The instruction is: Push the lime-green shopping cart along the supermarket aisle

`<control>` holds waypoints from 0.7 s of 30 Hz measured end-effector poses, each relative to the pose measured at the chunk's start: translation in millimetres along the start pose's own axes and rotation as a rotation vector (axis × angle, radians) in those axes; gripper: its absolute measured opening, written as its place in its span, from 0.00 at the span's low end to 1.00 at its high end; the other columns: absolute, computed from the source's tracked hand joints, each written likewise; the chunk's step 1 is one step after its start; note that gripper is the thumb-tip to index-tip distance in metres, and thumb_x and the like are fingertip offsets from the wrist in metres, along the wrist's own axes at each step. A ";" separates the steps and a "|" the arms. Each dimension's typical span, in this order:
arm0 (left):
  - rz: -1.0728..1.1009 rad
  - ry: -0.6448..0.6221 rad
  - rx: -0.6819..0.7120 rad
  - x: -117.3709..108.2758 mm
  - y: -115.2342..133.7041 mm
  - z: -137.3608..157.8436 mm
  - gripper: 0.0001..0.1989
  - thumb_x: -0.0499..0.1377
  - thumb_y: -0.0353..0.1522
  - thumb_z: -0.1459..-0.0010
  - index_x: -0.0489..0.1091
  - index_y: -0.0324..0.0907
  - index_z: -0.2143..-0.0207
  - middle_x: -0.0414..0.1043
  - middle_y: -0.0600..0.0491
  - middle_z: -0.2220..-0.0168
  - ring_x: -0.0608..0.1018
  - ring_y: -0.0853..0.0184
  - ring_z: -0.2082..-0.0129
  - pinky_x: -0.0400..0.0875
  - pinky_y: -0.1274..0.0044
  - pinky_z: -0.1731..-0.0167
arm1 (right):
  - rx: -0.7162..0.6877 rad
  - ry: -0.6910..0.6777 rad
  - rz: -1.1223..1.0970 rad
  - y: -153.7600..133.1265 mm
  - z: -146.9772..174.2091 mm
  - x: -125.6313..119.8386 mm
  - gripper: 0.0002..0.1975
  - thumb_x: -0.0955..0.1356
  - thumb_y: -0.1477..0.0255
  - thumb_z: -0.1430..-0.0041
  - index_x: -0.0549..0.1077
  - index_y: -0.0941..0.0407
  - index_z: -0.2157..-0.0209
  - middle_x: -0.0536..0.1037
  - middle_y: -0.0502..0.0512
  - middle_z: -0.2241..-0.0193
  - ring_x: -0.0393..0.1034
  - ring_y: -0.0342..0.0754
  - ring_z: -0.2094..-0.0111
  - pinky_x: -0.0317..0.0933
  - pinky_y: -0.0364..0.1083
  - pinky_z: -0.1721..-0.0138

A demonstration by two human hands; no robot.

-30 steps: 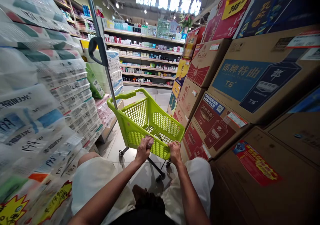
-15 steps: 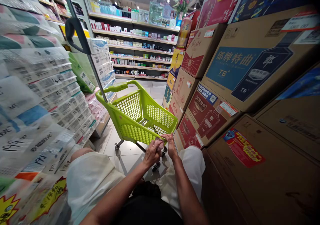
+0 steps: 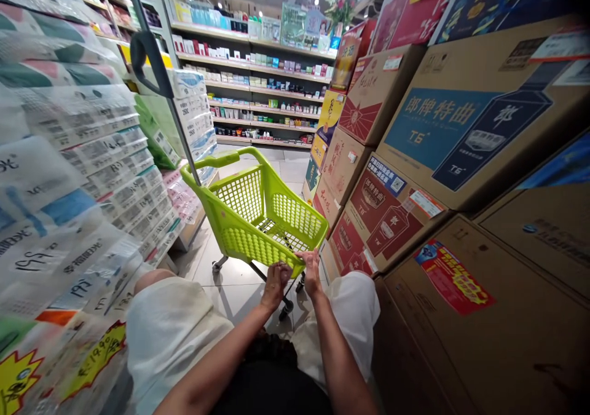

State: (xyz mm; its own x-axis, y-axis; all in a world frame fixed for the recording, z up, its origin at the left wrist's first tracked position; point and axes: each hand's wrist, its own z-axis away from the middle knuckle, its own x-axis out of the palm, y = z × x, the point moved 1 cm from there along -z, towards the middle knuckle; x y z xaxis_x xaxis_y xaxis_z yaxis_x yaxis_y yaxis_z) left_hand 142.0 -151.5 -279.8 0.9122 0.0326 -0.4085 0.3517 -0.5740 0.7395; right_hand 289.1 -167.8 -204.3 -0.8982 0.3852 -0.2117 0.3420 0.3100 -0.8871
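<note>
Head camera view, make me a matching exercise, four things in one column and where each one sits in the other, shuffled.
Things:
1. green cart
2. cardboard boxes
3. wrapped paper packs
4. shelves of small products

Places:
A. stacked along the right side
B. across the far end of the aisle
C. in the aisle, right in front of both hands
D. stacked along the left side

Pairs: 1-C, 2-A, 3-D, 4-B
</note>
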 end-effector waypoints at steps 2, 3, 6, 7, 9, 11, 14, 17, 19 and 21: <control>-0.001 0.086 -0.002 -5.2 -3.9 -2.7 0.15 0.56 0.29 0.39 0.68 0.42 0.49 0.67 0.45 0.50 0.75 0.59 0.48 0.73 0.61 0.43 | -0.015 -0.027 0.001 -0.4 1.8 1.9 0.41 0.47 0.45 0.28 0.83 0.53 0.60 0.81 0.57 0.61 0.73 0.54 0.50 0.36 0.64 0.27; 0.002 0.137 -0.001 -7.7 -4.3 -4.6 0.15 0.57 0.29 0.39 0.69 0.42 0.49 0.68 0.44 0.50 0.75 0.58 0.47 0.72 0.60 0.43 | -0.020 -0.029 0.003 -0.6 2.4 3.1 0.41 0.47 0.46 0.28 0.83 0.53 0.59 0.81 0.57 0.61 0.73 0.54 0.50 0.35 0.63 0.27; 0.065 0.278 -0.073 -9.7 0.9 -8.1 0.15 0.60 0.33 0.42 0.70 0.42 0.51 0.69 0.42 0.50 0.74 0.55 0.45 0.70 0.57 0.42 | -0.030 -0.018 0.016 -1.8 3.1 7.4 0.40 0.47 0.47 0.27 0.83 0.53 0.59 0.81 0.57 0.60 0.72 0.53 0.50 0.34 0.63 0.26; 0.123 0.318 -0.145 -8.1 3.4 -7.8 0.15 0.61 0.35 0.43 0.70 0.42 0.53 0.70 0.42 0.52 0.75 0.55 0.47 0.72 0.57 0.44 | -0.032 -0.020 0.020 -2.4 3.1 8.7 0.40 0.47 0.47 0.27 0.83 0.53 0.59 0.81 0.56 0.60 0.72 0.53 0.50 0.33 0.63 0.26; 0.306 0.390 -0.371 -3.2 7.0 -5.8 0.14 0.63 0.39 0.44 0.69 0.43 0.57 0.72 0.46 0.60 0.77 0.57 0.57 0.77 0.61 0.53 | -0.036 -0.027 0.026 -3.7 3.3 10.6 0.40 0.47 0.48 0.27 0.83 0.53 0.58 0.81 0.56 0.60 0.71 0.53 0.50 0.32 0.62 0.26; 0.486 0.418 -0.582 0.4 9.3 -6.5 0.16 0.63 0.44 0.43 0.67 0.44 0.61 0.68 0.53 0.71 0.76 0.62 0.69 0.77 0.67 0.66 | -0.038 -0.030 0.032 -4.9 4.0 11.7 0.39 0.47 0.48 0.27 0.83 0.52 0.58 0.81 0.56 0.60 0.71 0.53 0.50 0.32 0.62 0.26; 0.505 0.507 -0.680 -5.5 13.5 -21.7 0.17 0.60 0.47 0.39 0.64 0.44 0.61 0.66 0.55 0.74 0.75 0.64 0.73 0.75 0.69 0.68 | -0.034 -0.039 0.052 -6.3 6.6 13.7 0.39 0.47 0.49 0.27 0.82 0.52 0.58 0.81 0.56 0.60 0.71 0.53 0.50 0.34 0.62 0.26; 0.307 0.654 -0.589 -16.9 20.9 -46.6 0.16 0.58 0.43 0.36 0.62 0.45 0.53 0.73 0.48 0.57 0.78 0.63 0.55 0.75 0.69 0.52 | -0.033 -0.058 0.073 -7.6 11.0 16.6 0.39 0.46 0.49 0.27 0.82 0.52 0.57 0.80 0.56 0.61 0.71 0.53 0.49 0.35 0.61 0.26; 0.237 0.718 -0.585 -18.6 23.6 -55.9 0.16 0.58 0.40 0.36 0.61 0.46 0.50 0.72 0.45 0.50 0.77 0.63 0.49 0.73 0.69 0.46 | -0.042 -0.070 0.080 -8.4 14.2 18.4 0.39 0.46 0.49 0.27 0.82 0.52 0.56 0.80 0.56 0.60 0.71 0.52 0.49 0.34 0.61 0.26; 0.315 0.791 -0.718 -15.4 20.8 -54.2 0.14 0.59 0.37 0.38 0.62 0.45 0.53 0.73 0.46 0.53 0.78 0.63 0.52 0.75 0.69 0.51 | -0.058 -0.086 0.084 -8.4 16.7 19.4 0.38 0.46 0.50 0.26 0.81 0.52 0.54 0.80 0.56 0.59 0.71 0.52 0.48 0.34 0.61 0.26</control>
State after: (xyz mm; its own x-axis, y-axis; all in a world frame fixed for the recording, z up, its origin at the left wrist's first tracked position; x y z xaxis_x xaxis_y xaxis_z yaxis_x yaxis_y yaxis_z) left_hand 146.6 -119.6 -229.0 0.7690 0.6281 0.1191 -0.1125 -0.0504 0.9924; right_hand 264.1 -177.4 -207.9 -0.8852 0.3371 -0.3206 0.4303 0.3309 -0.8399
